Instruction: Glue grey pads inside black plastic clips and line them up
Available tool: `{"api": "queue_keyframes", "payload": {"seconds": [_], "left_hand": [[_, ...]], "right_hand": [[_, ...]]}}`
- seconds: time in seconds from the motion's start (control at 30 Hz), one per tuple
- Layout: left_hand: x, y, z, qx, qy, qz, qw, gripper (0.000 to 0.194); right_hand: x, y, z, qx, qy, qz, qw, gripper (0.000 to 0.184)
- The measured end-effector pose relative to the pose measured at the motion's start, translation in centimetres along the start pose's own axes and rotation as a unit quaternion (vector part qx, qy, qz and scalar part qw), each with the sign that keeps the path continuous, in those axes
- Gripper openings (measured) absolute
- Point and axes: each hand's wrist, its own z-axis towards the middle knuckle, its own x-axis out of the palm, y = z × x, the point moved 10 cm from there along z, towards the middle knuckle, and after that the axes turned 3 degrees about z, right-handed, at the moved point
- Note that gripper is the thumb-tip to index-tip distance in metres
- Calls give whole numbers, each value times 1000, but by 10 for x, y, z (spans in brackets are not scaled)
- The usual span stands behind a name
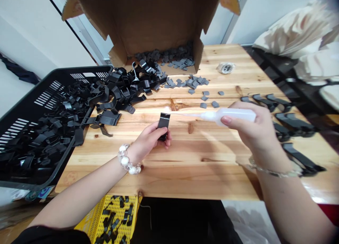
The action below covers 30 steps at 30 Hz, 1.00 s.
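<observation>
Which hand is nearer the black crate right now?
Left. The left hand is a little right of the crate; the right hand is much farther right, across the table.

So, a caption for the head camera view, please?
Left hand holds a black plastic clip; right hand points a white squeeze bottle at it.

A workshop, black clips (119,88) heaped across a wooden workbench (201,159).

Bare wood strip along front edge of table (190,177), just past L hand (149,140) and R hand (250,129), is passable side to side — but black plastic crate (45,95) + heap of black clips (119,88) block L, cardboard box (148,25) blocks back, more clips (293,131) block R — gray pads (203,95) dot mid-table.
</observation>
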Motion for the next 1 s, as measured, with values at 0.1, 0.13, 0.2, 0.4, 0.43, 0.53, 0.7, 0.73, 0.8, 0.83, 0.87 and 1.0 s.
{"api": "queue_keyframes", "payload": {"seconds": [0.1,0.13,0.2,0.4,0.43,0.53,0.7,0.73,0.8,0.83,0.87,1.0], "left_hand": [[0,1,1,-5,-1,1,1000,13],[0,1,1,-7,-1,3,1000,12],[1,2,1,-10,1,5,1000,11],[-2,2,3,-8,1,2,1000,11],[-2,2,3,-6,1,1,1000,11],[-3,3,3,-5,-1,1,1000,10],[-3,5,4,-5,2,4,1000,11],[-3,5,4,-4,3,5,1000,12],[-3,6,4,-3,3,6,1000,12],[-3,6,4,-3,2,7,1000,12],[-3,6,4,-3,1,8,1000,12],[-4,6,4,-6,2,12,1000,13]], "right_hand": [[6,4,-2,2,24,-51,998,29],[8,5,-2,3,29,-63,998,29],[9,7,-3,1,29,-75,997,30],[7,9,-4,-12,30,-87,996,27],[7,10,-5,-12,31,-91,995,26],[8,11,-5,-9,34,-98,995,25],[10,13,-5,-11,36,-92,995,26],[10,13,-5,-13,34,-91,995,26],[9,14,-5,-17,32,-91,995,26],[10,14,-5,-19,33,-93,995,26],[10,14,-5,-21,36,-94,995,25],[13,15,-6,-21,46,-92,994,23]]}}
